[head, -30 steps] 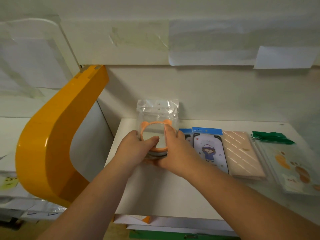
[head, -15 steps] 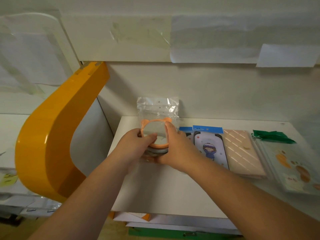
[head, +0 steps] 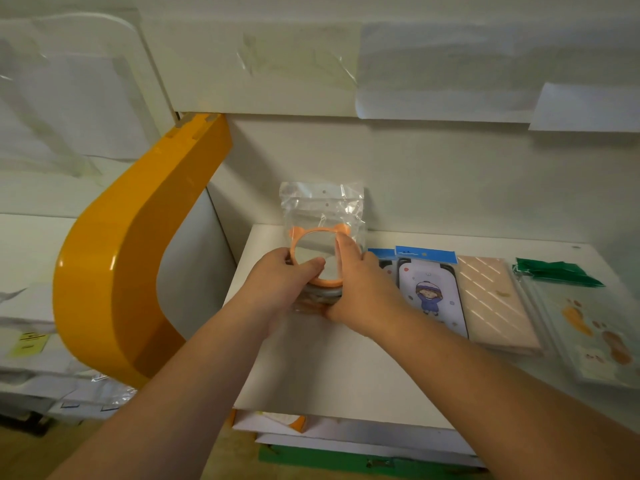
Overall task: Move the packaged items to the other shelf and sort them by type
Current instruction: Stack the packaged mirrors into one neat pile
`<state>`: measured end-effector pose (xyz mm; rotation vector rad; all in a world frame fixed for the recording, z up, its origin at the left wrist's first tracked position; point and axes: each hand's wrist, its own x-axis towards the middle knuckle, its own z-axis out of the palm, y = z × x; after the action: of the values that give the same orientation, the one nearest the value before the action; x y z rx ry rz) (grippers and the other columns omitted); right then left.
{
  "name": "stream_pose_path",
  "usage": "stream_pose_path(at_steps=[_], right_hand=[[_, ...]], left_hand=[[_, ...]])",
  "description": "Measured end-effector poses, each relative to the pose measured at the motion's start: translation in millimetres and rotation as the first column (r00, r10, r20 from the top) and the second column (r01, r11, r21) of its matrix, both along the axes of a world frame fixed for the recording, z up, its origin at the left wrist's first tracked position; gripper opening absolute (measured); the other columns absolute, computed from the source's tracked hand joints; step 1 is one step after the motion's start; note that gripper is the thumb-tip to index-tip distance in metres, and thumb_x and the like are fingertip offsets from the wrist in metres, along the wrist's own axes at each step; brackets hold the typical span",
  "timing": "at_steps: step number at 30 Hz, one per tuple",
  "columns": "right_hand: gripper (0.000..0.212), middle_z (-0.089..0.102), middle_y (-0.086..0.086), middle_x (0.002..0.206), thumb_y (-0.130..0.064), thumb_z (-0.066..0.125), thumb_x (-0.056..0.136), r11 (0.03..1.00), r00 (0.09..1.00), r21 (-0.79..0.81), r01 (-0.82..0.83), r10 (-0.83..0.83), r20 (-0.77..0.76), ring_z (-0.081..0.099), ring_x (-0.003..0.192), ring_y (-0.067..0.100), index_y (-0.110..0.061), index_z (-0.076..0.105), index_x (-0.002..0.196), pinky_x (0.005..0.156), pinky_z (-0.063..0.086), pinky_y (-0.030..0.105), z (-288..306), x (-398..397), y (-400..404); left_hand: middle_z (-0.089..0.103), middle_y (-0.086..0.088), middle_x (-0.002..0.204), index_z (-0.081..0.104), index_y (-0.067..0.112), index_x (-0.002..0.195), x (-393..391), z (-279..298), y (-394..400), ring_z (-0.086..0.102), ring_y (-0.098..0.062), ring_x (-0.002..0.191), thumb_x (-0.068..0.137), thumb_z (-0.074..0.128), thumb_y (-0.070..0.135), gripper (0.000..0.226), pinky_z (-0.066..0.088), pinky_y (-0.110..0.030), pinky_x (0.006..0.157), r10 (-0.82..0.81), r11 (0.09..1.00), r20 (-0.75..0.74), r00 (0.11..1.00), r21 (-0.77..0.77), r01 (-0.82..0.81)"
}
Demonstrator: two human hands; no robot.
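Observation:
A clear plastic bag (head: pixel 322 209) holding a round orange-framed mirror with small ears (head: pixel 313 251) stands tilted on the white shelf (head: pixel 332 368), at its back left. Under it lie more bagged round items, mostly hidden by my hands. My left hand (head: pixel 277 285) grips the stack's left side, thumb on the mirror face. My right hand (head: pixel 360 282) holds its right side, fingers over the mirror's rim. To the right lie flat packaged phone cases: a cartoon-girl one (head: pixel 429 292), a pink striped one (head: pixel 495 299) and a paw-print one (head: pixel 588 327).
A curved orange panel (head: pixel 117 258) bounds the shelf on the left, with a white shelf (head: pixel 27 237) beyond it. A green packet top (head: pixel 554 271) sits at the back right. An upper shelf front with taped papers (head: pixel 450 81) overhangs. Lower shelves show below the front edge.
My hands and the mirror stack stay in nearly the same place. Only the camera view has shifted slightly.

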<state>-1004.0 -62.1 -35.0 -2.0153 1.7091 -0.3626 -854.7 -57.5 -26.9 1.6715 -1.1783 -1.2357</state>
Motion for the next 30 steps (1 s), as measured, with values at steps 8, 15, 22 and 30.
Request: stream_pose_path(at_steps=[8, 15, 22, 30], right_hand=[[0.112, 0.041, 0.011, 0.123, -0.035, 0.082, 0.072, 1.000, 0.998, 0.014, 0.016, -0.017, 0.067, 0.055, 0.097, 0.026, -0.045, 0.000, 0.147, 0.080, 0.055, 0.040, -1.3, -2.3, -3.2], [0.124, 0.027, 0.012, 0.141, -0.036, 0.086, 0.068, 0.997, 0.999, 0.071, -0.009, 0.006, 0.037, 0.054, 0.108, 0.028, -0.047, -0.007, 0.149, 0.084, 0.054, 0.038, 4.1, -6.6, -0.2], [0.129, 0.018, 0.008, 0.151, -0.056, 0.085, 0.061, 0.999, 1.000, 0.020, -0.027, 0.027, 0.007, 0.047, 0.127, 0.031, -0.047, -0.009, 0.149, 0.097, 0.050, 0.047, 8.1, -7.3, 1.0], [0.121, -0.004, 0.009, 0.163, -0.061, 0.076, 0.071, 1.000, 1.000, 0.025, -0.016, 0.016, -0.004, 0.035, 0.139, 0.038, -0.039, -0.012, 0.153, 0.107, 0.042, 0.047, 6.3, -8.4, 4.1]], left_hand=[[0.078, -0.001, 0.092, 0.074, 0.020, 0.095, 1.8, 4.2, -10.9, 0.075, -0.019, 0.085, 0.078, 0.071, 0.047, 0.032, 0.061, -0.043, 0.085, -0.034, 0.999, 0.079, 0.996, 0.037, 0.031], [0.079, 0.009, 0.088, 0.070, 0.024, 0.099, 5.7, 5.1, -9.3, 0.074, -0.014, 0.089, 0.076, 0.072, 0.051, 0.035, 0.058, -0.041, 0.090, -0.020, 0.999, 0.099, 0.995, 0.035, 0.017], [0.070, 0.001, 0.117, 0.053, 0.025, 0.135, 6.7, 8.8, -6.4, 0.069, -0.020, 0.102, 0.051, 0.073, 0.068, 0.097, 0.057, -0.044, 0.093, 0.031, 0.997, 0.140, 0.990, 0.062, -0.040], [0.073, 0.005, 0.101, 0.061, 0.027, 0.114, 2.5, 3.4, -4.1, 0.072, -0.013, 0.089, 0.076, 0.077, 0.046, 0.045, 0.060, -0.039, 0.083, 0.007, 1.000, 0.137, 0.991, 0.023, -0.010]])
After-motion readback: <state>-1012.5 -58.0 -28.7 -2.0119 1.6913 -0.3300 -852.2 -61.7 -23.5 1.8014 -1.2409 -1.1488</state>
